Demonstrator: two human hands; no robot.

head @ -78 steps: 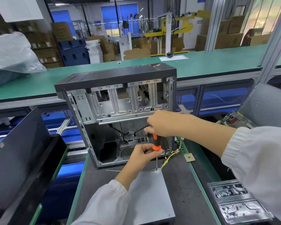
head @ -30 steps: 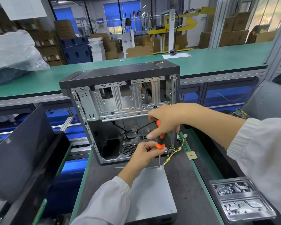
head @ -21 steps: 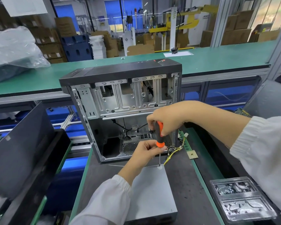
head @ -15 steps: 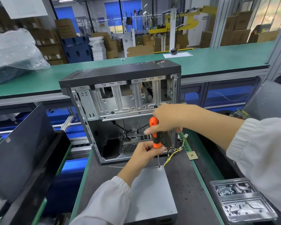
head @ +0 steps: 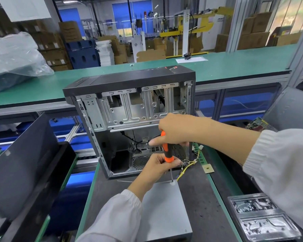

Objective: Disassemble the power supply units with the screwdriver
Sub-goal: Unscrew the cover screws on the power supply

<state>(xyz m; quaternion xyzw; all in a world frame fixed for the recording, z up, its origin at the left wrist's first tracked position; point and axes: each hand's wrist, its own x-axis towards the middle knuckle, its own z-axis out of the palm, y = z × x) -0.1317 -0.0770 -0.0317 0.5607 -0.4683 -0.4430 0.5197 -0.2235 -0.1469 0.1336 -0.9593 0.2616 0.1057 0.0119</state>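
Observation:
A grey metal power supply unit (head: 163, 212) lies flat on the dark mat in front of me. Yellow and black wires (head: 188, 165) run from its far right corner. An orange and black screwdriver (head: 167, 152) stands upright, its tip on a screw at the unit's far right corner. My right hand (head: 175, 130) grips the top of the handle. My left hand (head: 158, 165) holds the handle's lower end and the shaft between its fingers.
An open, emptied computer case (head: 133, 119) stands just behind the unit. A clear plastic tray (head: 262, 220) with small parts sits at the right. A small chip (head: 207, 169) lies by the green edge. Dark case panels (head: 24, 165) lean at the left. A circuit board (head: 257, 124) lies far right.
My right hand has turned on the handle, its fingers shifting round it. The screwdriver's tip stays on the same screw, and my left hand keeps its hold.

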